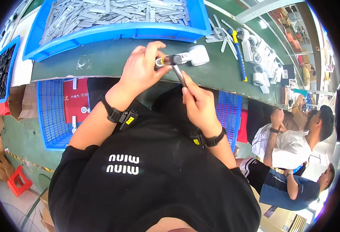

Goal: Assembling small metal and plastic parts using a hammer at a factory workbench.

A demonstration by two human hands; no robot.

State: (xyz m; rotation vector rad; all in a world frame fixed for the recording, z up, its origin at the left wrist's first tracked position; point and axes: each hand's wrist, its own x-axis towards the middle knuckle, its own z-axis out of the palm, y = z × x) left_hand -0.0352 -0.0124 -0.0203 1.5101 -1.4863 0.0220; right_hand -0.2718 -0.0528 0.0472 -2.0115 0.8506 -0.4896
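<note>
My left hand [143, 67] is closed at the near edge of the green workbench, its fingers round the grip end of a white handheld device [198, 55] with a thick round head, which looks like a small fan. My right hand [199, 101] is closed round the shaft of a small hammer [175, 60]. Its dark, round-faced head lies over the device's neck, close to my left fingertips. Whether the hammer touches the device I cannot tell. Part of the device is hidden behind the hammer head and my fingers.
A blue bin [117, 33] heaped with flat grey strips stands at the back. To the right lie a yellow-and-blue-handled hammer [239, 58] and several white round-headed parts [258, 78]. A blue tray [3, 71] of black pieces is far left. Two people [293, 149] sit on the right.
</note>
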